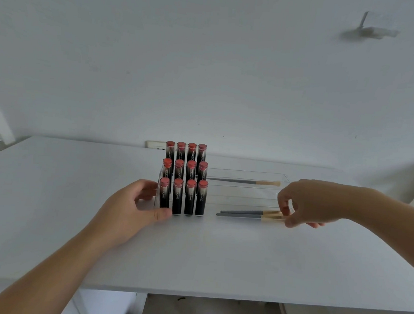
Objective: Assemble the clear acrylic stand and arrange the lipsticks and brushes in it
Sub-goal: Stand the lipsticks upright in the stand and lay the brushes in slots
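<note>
Step in hand, as judged: seating the last two brushes point(251, 214) in the front tier of the clear acrylic stand point(246, 174).

- Keep the left hand point(134, 205) braced on the stand's left end, thumb against the front face and fingers curled round the side wall, to stop the light acrylic sliding on the table point(77, 172).
- Lower both brushes level, handles pointing toward the lipsticks point(184, 179), bristle ends at the right end.
- Release only once both lie flat and parallel to the front wall; avoid knocking the nearest lipstick column.

Positions:

- Stand: mid-table, toward the far edge, long side parallel to it.
- Twelve lipsticks: upright in three stepped rows of four, filling the stand's left half, just beside the left hand.
- One brush point(243, 181): lying flat in the rear tier, right half.
- Right hand point(305, 203): at the stand's right end, fingertips pinching the pale bristle ends of the two front brushes.
- Whether these two already rest on the tier floor: cannot tell.
</note>
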Demonstrator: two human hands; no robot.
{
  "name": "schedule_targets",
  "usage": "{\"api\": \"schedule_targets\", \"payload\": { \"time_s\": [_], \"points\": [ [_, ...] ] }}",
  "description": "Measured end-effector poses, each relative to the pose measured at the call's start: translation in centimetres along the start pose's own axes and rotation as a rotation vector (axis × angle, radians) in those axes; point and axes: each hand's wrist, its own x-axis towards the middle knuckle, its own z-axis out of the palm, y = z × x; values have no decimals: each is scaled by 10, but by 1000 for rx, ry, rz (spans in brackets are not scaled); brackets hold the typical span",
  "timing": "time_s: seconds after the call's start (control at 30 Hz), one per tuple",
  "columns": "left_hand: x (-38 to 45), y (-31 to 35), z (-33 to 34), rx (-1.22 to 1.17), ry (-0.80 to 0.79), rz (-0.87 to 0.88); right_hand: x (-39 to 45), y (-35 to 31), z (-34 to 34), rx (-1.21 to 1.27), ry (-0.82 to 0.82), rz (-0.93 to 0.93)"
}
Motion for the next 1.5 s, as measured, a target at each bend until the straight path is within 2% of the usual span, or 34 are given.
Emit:
{"api": "schedule_targets", "payload": {
  "time_s": [0.27,0.57,0.97,1.07,1.17,1.3,1.5],
  "points": [
    [-1,1,0,0,-5,-1,-1,13,-2,240,43,-28],
    [-1,1,0,-2,-6,-2,3,-2,8,105,15,-22],
    [1,-2,0,8,0,2,5,-3,7,376,-54,-30],
    [0,-3,0,1,-4,4,4,-5,8,389,-17,-45],
    [0,-4,0,-7,0,3,5,-4,9,333,95,-63],
    [0,-1,1,9,3,6,7,-3,12,-2,216,-55],
    [-1,2,2,11,1,4,13,-3,5,-271,177,-69]
  ]
}}
